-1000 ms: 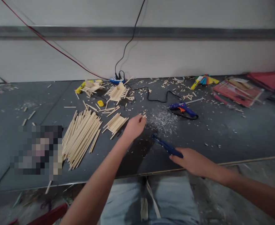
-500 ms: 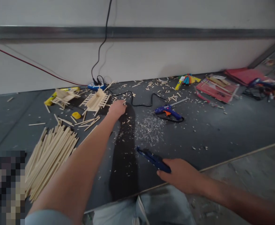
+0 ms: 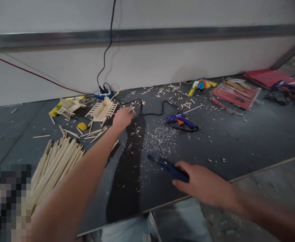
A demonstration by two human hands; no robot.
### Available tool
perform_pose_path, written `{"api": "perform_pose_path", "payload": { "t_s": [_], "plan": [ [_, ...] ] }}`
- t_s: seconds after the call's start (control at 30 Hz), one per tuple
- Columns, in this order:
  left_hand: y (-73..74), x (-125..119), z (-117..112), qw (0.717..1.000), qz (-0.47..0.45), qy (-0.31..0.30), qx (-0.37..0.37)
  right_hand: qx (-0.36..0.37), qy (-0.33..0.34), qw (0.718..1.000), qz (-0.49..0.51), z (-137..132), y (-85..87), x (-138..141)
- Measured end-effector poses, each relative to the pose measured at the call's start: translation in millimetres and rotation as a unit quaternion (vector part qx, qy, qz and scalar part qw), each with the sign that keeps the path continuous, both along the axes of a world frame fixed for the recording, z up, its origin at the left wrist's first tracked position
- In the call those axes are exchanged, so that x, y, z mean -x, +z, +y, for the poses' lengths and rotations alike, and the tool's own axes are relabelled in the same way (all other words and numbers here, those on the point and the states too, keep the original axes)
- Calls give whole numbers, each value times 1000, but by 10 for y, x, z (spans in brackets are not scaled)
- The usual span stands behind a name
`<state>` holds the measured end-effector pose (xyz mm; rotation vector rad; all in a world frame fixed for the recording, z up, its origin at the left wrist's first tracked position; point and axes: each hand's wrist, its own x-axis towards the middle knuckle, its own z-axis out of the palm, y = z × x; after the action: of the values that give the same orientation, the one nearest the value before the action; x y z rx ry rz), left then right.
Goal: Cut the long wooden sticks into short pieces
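Note:
My left hand (image 3: 123, 118) reaches across the dark board, fingers pinched on a small wooden stick (image 3: 130, 110). Just left of that hand sits a small model built of wooden sticks (image 3: 102, 111), with rail-like sides. A second stick model (image 3: 70, 107) stands further left. My right hand (image 3: 200, 181) is wrapped round a long dark-blue hand tool (image 3: 168, 167), its narrow end pointing up and left above the board; its exact kind is unclear. A blue glue gun (image 3: 180, 120) with an orange trigger lies on the board between and beyond my hands.
A bundle of long wooden sticks (image 3: 58, 168) lies at left, near a yellow lump (image 3: 82, 126). Wood bits and white scraps are scattered about the middle. A blue power strip (image 3: 103, 94) with cords is by the wall. Red packets (image 3: 235, 94) lie at back right.
My left hand has drawn back slightly to the left, and the stick in its fingers shows more clearly. My right hand has shifted a little right with the blue tool.

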<state>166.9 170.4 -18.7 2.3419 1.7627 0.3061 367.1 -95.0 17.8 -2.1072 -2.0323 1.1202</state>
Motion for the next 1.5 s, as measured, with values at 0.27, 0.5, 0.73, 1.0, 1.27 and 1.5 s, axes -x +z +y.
{"api": "perform_pose_path", "payload": {
  "t_s": [0.27,0.5,0.73,1.0,1.27,1.5],
  "plan": [
    [292,219,-834,972,-232,-30,-24,-198,56,964,-171,401,-343,-272],
    [371,360,-1672,928,-368,-17,45,-245,45,954,-170,467,-600,-272],
    [274,338,-2214,878,-468,-5,103,-146,-35,973,176,368,-143,211],
    [235,350,-2514,891,-438,-76,94,37,-74,882,464,182,174,699],
    [161,439,-2656,898,-401,-49,173,-33,-93,894,437,112,-155,786],
    [112,480,-2664,913,-363,-69,172,-18,-162,851,498,3,-349,894]
  ]
}}
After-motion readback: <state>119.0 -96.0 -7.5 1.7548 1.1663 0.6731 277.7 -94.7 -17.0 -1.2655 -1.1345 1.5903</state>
